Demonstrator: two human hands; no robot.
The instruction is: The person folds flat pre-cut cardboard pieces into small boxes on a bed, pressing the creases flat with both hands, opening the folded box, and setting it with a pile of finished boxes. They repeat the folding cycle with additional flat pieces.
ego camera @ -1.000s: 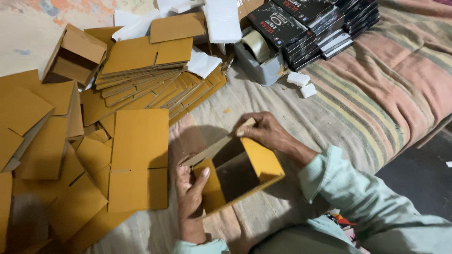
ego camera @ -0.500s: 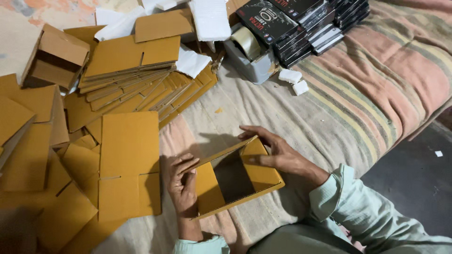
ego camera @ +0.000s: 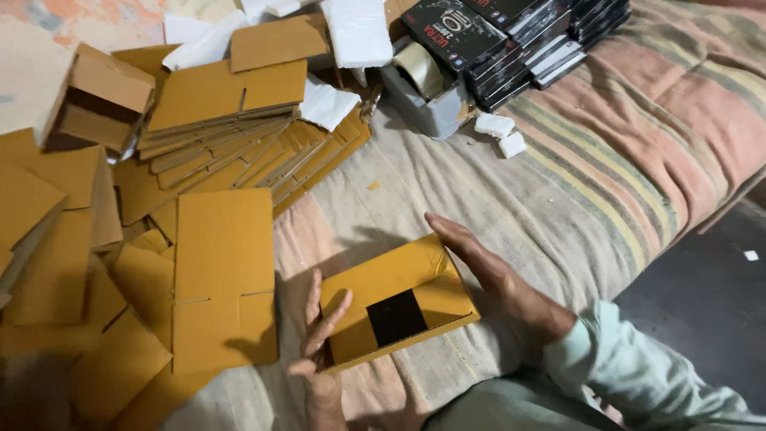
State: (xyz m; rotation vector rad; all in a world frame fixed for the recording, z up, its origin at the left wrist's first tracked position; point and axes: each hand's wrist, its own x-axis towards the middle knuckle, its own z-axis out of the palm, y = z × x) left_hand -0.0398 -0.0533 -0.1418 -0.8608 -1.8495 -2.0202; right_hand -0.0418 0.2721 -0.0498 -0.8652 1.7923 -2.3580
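A small brown cardboard box (ego camera: 395,299) rests on the striped blanket in front of me, its flaps folded inward around a dark square gap in the middle. My left hand (ego camera: 319,335) presses flat against the box's left side, fingers spread. My right hand (ego camera: 487,275) lies along the box's right edge, palm against it, a pale green sleeve behind it. Both hands clasp the box between them.
Flat brown cardboard blanks (ego camera: 223,275) cover the left side, with a stack (ego camera: 231,112) further back and an assembled open box (ego camera: 96,100) at far left. A grey tape dispenser (ego camera: 427,88), white foam pieces (ego camera: 503,132) and stacked black boxes (ego camera: 511,32) lie beyond. The bed's edge falls away at right.
The box's flaps have folded inward, leaving only a small dark opening. My right hand slid from the far top flap to the right side; my left hand flattened against the left side.
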